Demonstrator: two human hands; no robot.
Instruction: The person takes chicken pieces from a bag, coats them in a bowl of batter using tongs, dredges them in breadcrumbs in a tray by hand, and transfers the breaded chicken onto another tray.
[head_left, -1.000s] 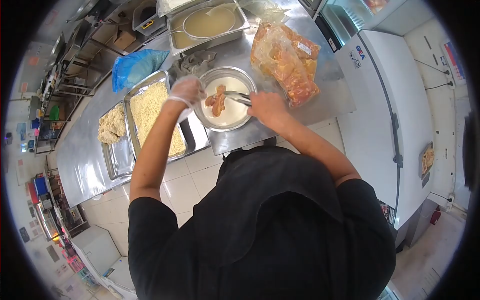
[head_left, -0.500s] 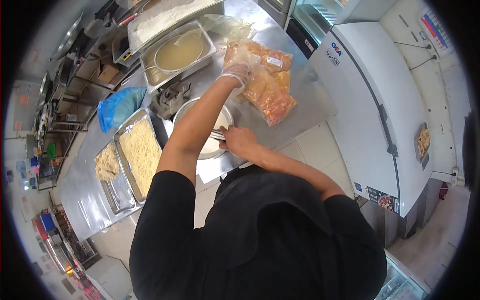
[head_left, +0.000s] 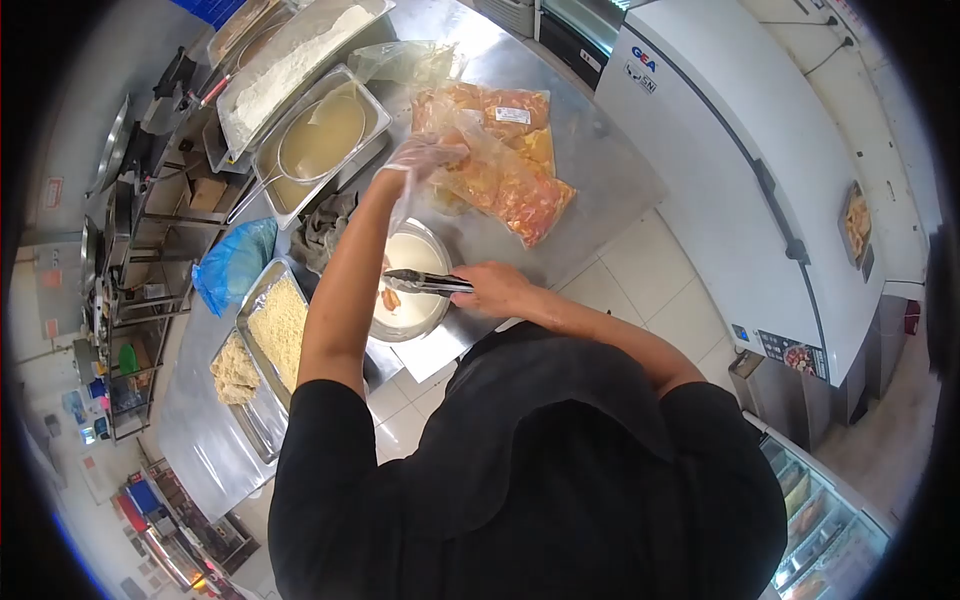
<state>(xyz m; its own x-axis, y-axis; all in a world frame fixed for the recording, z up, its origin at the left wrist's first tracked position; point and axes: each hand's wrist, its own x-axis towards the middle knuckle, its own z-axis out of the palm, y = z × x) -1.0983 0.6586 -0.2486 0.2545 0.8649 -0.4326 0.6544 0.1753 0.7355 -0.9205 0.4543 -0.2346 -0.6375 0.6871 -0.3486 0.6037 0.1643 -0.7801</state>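
My left hand (head_left: 425, 157), in a clear plastic glove, is closed at the near side of a clear plastic bag of raw meat (head_left: 530, 198) and seems to grip its loose film. In my right hand (head_left: 490, 289) is a pair of metal tongs (head_left: 425, 282), pointing left over a round bowl of white batter (head_left: 415, 318). A pinkish piece of meat (head_left: 389, 298) shows in the batter by the tong tips. My left forearm hides the bowl's left side. More bagged meat (head_left: 515, 100), with a white label, lies behind.
Left of the bowl are a grey cloth (head_left: 322, 232), a blue plastic bag (head_left: 235, 265) and a tray of yellowish crumbs (head_left: 275, 320). Farther back stand a pan of cloudy liquid with a strainer (head_left: 320, 140) and a pan of white flour (head_left: 290, 75). A white freezer (head_left: 720, 170) stands right.
My left hand has drawn back slightly toward the bowl. The tongs now extend farther over the batter, and meat shows there. The whole view has shifted and turned a little.
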